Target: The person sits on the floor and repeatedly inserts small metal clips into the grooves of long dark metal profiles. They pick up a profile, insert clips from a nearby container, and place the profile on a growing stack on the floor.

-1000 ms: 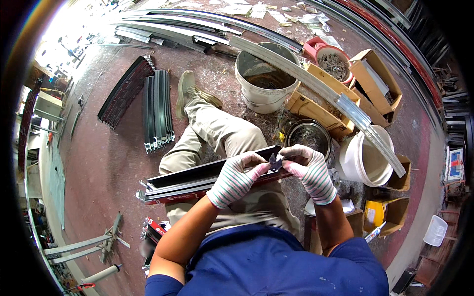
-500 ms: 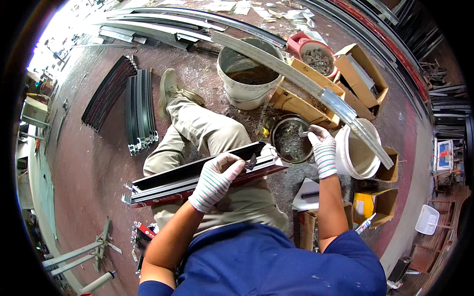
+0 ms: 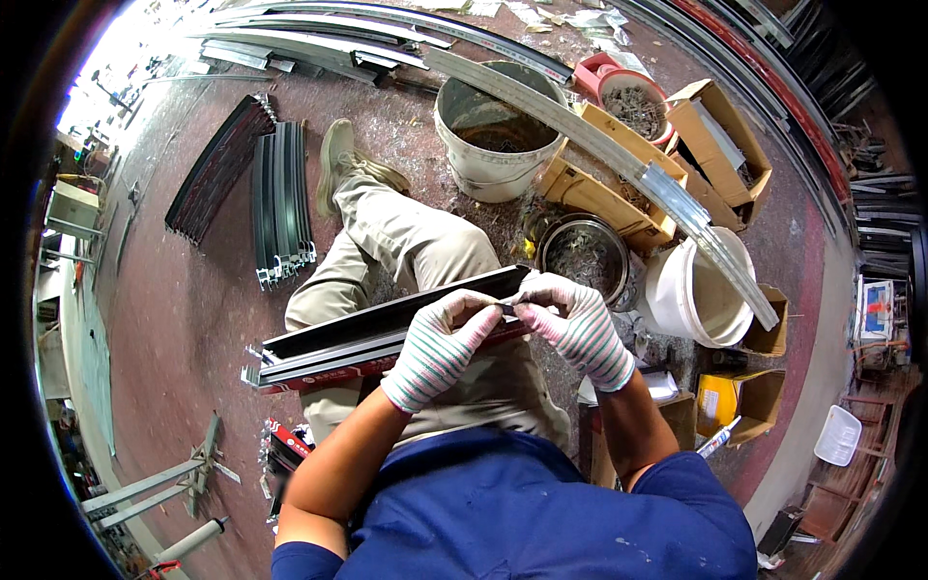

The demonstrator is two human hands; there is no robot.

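Observation:
My left hand (image 3: 433, 350), in a striped white knit glove, pinches a small dark piece (image 3: 507, 309) above my lap. From the right, my right hand (image 3: 588, 333), gloved alike, meets it with thumb and fingers closed at the piece's other side. Whether a second small part sits in the right fingertips is hidden. Under the hands a long black and silver metal profile (image 3: 338, 333) with a red lower face lies across my thighs. Its right end is partly covered by my hands. Beyond the right hand stands a round metal bowl (image 3: 543, 253) holding small parts.
A large white bucket (image 3: 483, 179) stands ahead, a second white bucket (image 3: 667, 300) at right. A long metal rail (image 3: 599, 159) slants over them. Wooden boxes (image 3: 619, 217) and cardboard boxes (image 3: 759, 396) crowd the right. Stacked black profiles (image 3: 280, 208) lie on the floor at left.
My right hand has moved left from beside the metal bowl to my left hand's fingertips. The left hand still holds the small dark piece. The view has shifted slightly.

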